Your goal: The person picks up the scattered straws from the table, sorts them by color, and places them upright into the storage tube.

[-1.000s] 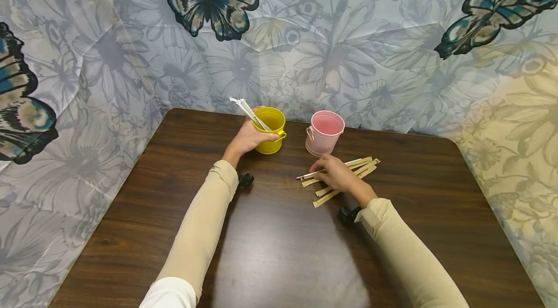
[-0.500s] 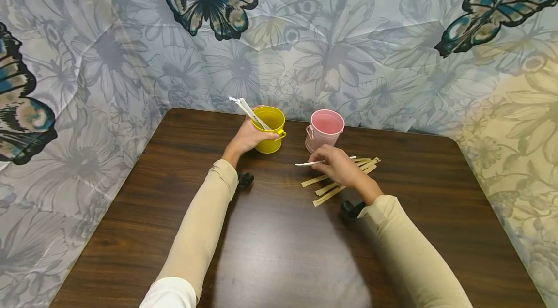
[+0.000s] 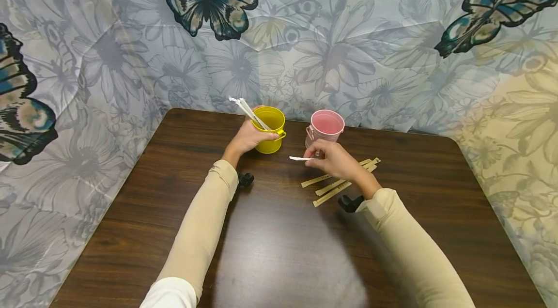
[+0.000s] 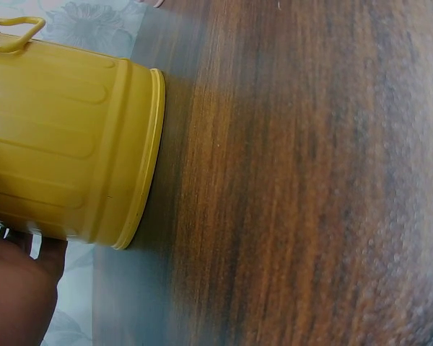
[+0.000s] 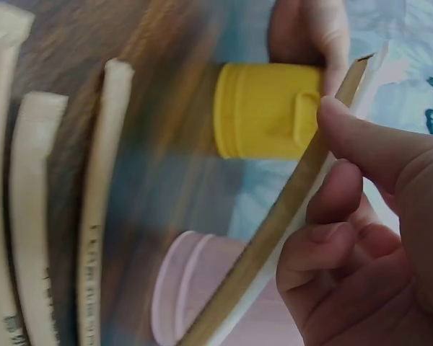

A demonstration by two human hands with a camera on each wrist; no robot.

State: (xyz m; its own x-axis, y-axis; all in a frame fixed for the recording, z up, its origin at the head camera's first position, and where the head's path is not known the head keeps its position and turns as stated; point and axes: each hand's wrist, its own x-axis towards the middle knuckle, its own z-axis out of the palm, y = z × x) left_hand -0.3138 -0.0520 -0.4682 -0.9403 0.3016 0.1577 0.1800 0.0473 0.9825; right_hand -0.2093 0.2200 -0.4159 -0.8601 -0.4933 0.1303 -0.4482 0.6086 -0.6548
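My left hand (image 3: 250, 138) grips the yellow bucket (image 3: 269, 146) by its side, thumb across the front near the small handle. White paper-wrapped straws (image 3: 248, 110) lean out over the bucket's left rim. In the left wrist view, the bucket's ribbed wall (image 4: 50, 130) fills the left side, fingers beneath it. My right hand (image 3: 333, 160) pinches a white paper-wrapped straw (image 5: 263, 231) between thumb and fingers, in front of the pink bucket (image 3: 327, 136). The straw's tip points left in the head view. Beneath this hand lie several tan paper-wrapped straws (image 3: 333, 194).
The pink bucket stands upright right of the yellow one, near the back edge of the brown wooden table (image 3: 279, 250). Behind the table hangs a butterfly-printed cloth (image 3: 279, 56). A dark wrist camera (image 3: 350, 204) sits on each arm.
My right hand has lifted the white straw off the pile of tan straws and moved slightly back and left. My left hand and the yellow bucket have stayed put.
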